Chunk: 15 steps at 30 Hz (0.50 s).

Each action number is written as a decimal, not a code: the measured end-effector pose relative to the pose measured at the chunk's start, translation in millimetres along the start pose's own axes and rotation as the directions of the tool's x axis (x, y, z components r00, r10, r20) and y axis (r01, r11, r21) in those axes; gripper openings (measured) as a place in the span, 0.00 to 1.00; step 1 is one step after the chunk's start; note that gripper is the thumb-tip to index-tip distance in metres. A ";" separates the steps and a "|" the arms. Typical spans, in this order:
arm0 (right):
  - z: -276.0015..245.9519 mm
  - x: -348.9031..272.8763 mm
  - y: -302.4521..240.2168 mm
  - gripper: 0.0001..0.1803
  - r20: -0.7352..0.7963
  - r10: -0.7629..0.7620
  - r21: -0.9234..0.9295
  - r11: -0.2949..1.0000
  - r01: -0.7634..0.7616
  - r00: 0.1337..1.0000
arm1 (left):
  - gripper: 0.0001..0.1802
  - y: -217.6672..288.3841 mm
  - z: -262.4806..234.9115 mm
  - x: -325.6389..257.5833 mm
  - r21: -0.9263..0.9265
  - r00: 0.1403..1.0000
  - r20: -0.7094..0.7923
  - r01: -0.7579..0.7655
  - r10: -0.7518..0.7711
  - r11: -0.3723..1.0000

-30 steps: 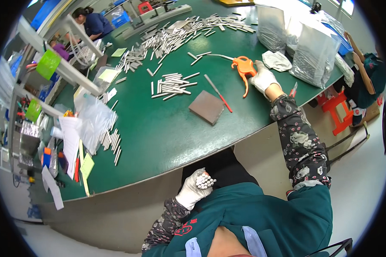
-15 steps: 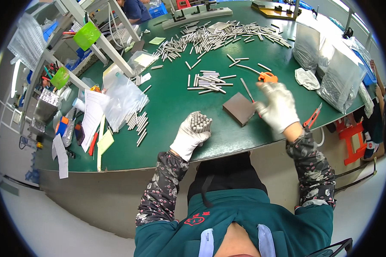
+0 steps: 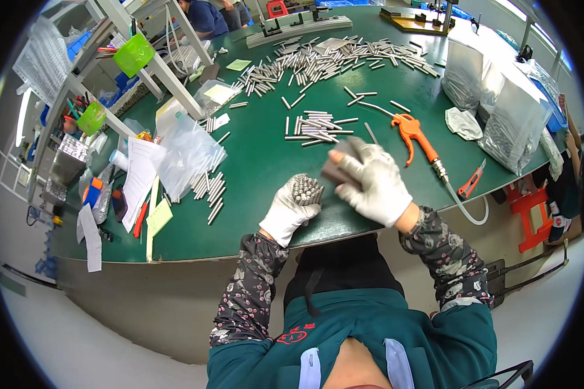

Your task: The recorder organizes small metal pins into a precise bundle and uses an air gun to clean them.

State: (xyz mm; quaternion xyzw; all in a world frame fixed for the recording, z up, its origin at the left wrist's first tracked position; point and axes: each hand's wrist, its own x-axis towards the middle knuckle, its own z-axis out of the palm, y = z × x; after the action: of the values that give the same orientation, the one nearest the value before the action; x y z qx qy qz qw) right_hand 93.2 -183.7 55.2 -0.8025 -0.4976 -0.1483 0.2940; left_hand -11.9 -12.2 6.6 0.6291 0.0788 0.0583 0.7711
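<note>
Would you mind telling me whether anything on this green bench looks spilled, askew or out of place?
Nothing looks damaged. The metal rods at the far side of the green table lie scattered at all angles, unlike the neat bundle gripped in the left hand.

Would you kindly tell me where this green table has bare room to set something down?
Bare green table lies between the plastic bags and the small rod group, and near the front edge left of the left hand. The far side is crowded with loose metal rods.
</note>
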 end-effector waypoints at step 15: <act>-9.1 21.0 11.2 0.24 0.009 0.112 -0.195 0.975 -0.108 0.994 | 0.29 -4.8 3.2 -1.9 0.011 1.000 0.016 -0.017 0.016 1.000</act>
State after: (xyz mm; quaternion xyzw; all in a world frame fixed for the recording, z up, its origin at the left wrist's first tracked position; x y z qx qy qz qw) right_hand 113.3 -178.1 69.8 -0.8551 -0.4386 -0.1716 0.2169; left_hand -13.2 -16.6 2.6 0.6345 0.0677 0.0591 0.7677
